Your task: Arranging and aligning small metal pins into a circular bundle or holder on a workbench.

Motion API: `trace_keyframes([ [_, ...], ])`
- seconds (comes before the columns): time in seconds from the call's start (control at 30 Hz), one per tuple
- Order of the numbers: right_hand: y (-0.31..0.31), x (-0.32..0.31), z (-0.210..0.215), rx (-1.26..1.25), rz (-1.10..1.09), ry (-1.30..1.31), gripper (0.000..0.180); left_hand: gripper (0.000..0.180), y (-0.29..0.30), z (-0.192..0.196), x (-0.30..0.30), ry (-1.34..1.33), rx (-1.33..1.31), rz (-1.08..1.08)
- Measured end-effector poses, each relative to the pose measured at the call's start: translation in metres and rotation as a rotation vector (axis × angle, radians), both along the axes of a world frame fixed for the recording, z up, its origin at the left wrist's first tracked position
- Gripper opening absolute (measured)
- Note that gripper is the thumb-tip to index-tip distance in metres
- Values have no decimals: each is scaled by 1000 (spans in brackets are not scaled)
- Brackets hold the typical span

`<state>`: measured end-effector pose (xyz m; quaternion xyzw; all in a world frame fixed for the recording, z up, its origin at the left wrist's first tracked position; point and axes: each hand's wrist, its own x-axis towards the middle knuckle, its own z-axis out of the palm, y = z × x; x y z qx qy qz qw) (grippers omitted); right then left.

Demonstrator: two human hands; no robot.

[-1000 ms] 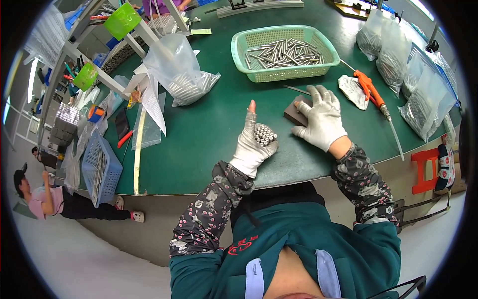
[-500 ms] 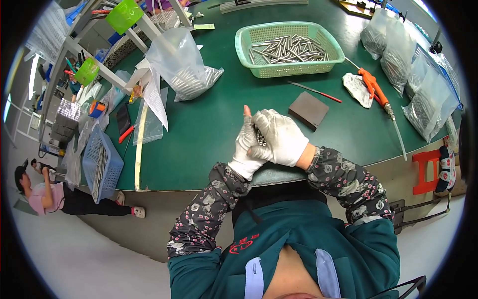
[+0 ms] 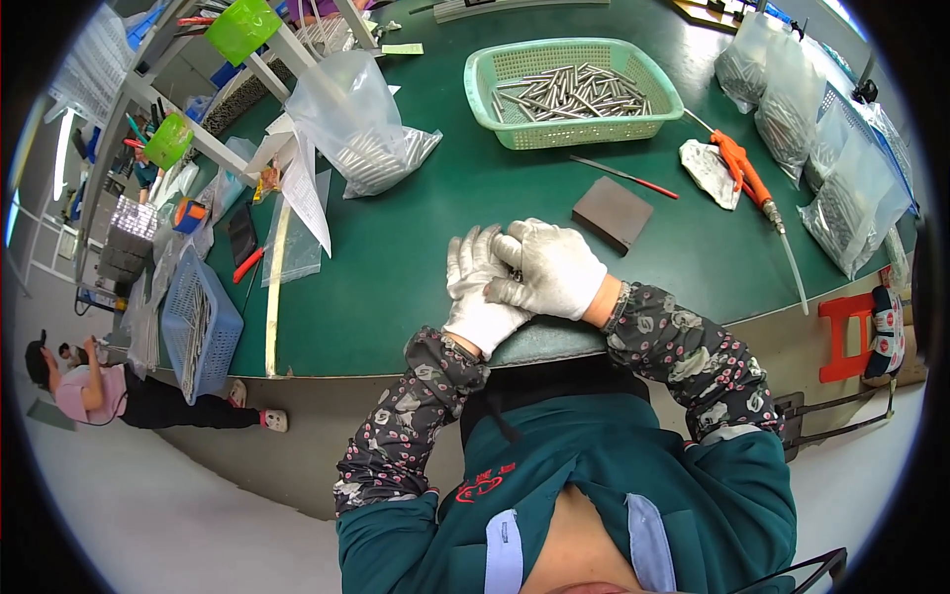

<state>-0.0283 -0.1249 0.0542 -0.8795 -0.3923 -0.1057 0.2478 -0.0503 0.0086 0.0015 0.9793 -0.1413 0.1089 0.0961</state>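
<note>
Both hands wear whitish gloves with grey-stained fingers and meet over the near edge of the table. My left hand [image 3: 479, 289] is turned palm up, its fingers stretched out and pointing away from me. Across its palm lies my right hand [image 3: 556, 269], fingers curled inward and thumb resting on the left palm. A small bundle of metal pins [image 3: 515, 275] shows as a dark, shiny bit between the hands; the rest is covered. To the right of my hands sits a dark grey rectangular block [image 3: 614, 214].
Beyond the hands stands a green basket [image 3: 574, 139] of metal pins. A red-handled file [image 3: 633, 178], white cloth [image 3: 709, 176] and orange air gun [image 3: 742, 168] lie rightward. Bags of pins [image 3: 853, 218] line the right; another bag [image 3: 376, 163] stands left. A person [image 3: 89, 386] is far left.
My left hand has opened out, its fingers and thumb spreading from around the pins. The right hand stays over it, now covering most of the pins.
</note>
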Motion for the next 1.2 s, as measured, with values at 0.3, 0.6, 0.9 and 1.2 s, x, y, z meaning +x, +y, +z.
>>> trace_keyframes([
  [0.3,11,-22,12,484,-139,-157,13,35,-20,11,-19,401,-1544,-258],
  [0.6,-6,-74,24,507,-129,114,23,40,-25,13,-51,357,-1458,-459],
  [0.9,-61,-81,36,323,-54,-192,30,43,-8,37,-104,1184,-1678,-104],
  [1.2,-254,52,9,-301,-1266,-60,35,42,-13,-26,-149,779,-1627,-34],
])
